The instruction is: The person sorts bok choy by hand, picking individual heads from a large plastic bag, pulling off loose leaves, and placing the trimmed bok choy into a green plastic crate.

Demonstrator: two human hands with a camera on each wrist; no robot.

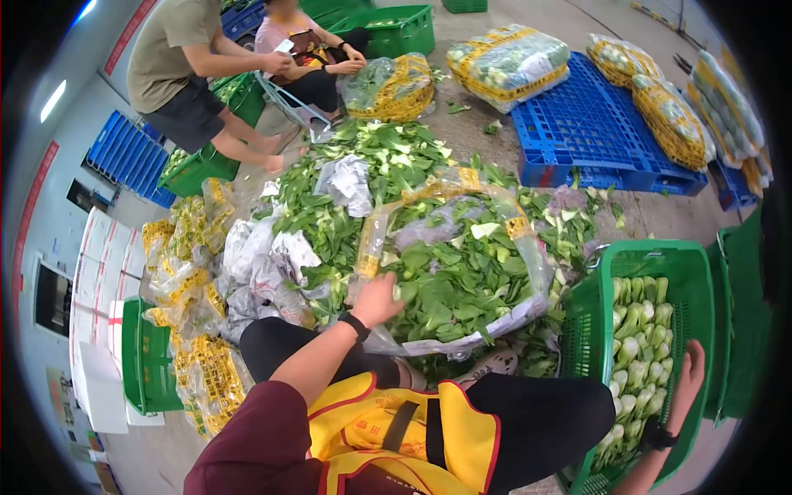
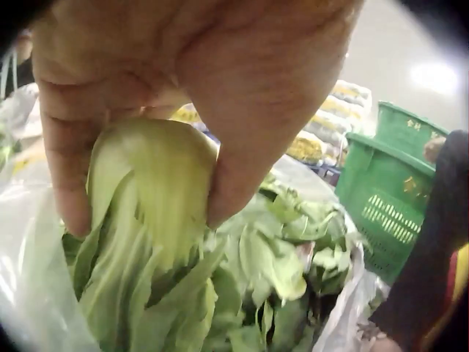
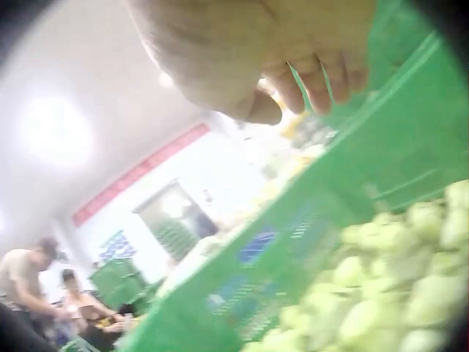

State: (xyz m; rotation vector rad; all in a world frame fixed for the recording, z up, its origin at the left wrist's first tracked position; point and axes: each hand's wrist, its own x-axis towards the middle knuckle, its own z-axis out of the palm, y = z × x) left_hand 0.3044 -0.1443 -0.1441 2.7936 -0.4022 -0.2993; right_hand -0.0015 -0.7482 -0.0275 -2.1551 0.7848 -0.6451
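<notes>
Grey concrete floor (image 1: 549, 21) shows in the head view, with a heap of loose dark-green leaves (image 1: 326, 235) lying beyond and to the left of a wide-mouthed clear plastic bag with yellow printed bands (image 1: 538, 264). That bag is my landmark: a blue plastic slatted pallet (image 1: 590, 115) lies beyond it on the right, and a green plastic crate with mesh walls (image 1: 586, 346), holding rows of pale bok choy (image 1: 639, 330), stands to its right. The left hand (image 1: 377, 299) is at the bag's near left rim; the right hand (image 1: 691, 371) is at the crate, fingers extended.

From my distant station, the left wrist view tells most: thumb and fingers pinch one pale-green, thick-based bok choy head (image 2: 150, 172) by its base, leaves hanging down over the bag's mouth. I judge that a hard squeeze could crack the stalks, while a slack one on that smooth base could drop it among the bag's leaves. The limp rim could also fold inward and catch the hand.

Through the right wrist view I see the right hand above the crate, loosely spread, holding nothing I can make out. My worry there: a low sweep could snag the black wrist strap (image 1: 657, 433) on the crate's rim or knock the rows askew.
</notes>
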